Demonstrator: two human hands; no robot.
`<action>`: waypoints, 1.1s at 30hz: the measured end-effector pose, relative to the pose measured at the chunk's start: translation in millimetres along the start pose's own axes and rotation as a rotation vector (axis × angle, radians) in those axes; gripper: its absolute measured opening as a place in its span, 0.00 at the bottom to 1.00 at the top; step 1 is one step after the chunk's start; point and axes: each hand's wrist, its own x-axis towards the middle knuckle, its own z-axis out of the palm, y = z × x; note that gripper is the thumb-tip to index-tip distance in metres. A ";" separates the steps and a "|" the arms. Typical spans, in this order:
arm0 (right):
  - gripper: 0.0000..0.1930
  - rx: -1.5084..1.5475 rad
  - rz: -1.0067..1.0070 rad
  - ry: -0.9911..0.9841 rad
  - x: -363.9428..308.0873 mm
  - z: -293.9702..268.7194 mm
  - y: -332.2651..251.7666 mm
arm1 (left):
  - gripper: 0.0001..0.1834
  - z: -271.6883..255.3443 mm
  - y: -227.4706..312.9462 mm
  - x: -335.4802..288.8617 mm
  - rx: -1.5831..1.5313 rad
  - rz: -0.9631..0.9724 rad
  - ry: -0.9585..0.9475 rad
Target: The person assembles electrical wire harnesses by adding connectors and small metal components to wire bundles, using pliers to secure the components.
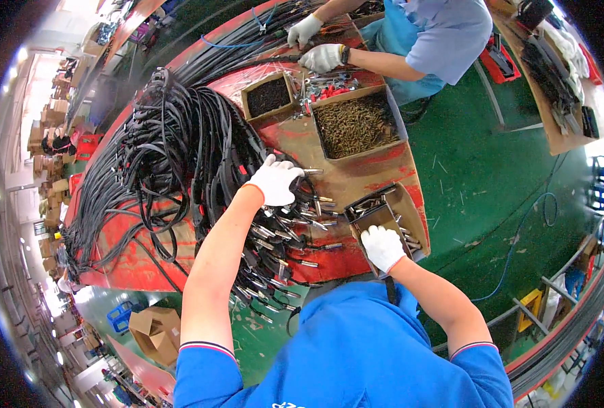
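The left hand (274, 181), in a white knit glove, is closed around a small silver metal sleeve (311, 171) over the row of black cable ends (281, 238) on the red worktop (356, 178). The right hand (382, 247), gloved too, dips half-curled into the open brown cardboard box of metal sleeves (377, 211); what it grips I cannot tell. Many ends already seem to carry metal tips, while the big pile of black cables (172, 149) looks untouched
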 end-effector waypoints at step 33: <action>0.20 1.080 0.481 0.123 20.1 -67.9 0.3 | 0.16 28.4 20.6 -5.3 0.150 0.053 0.227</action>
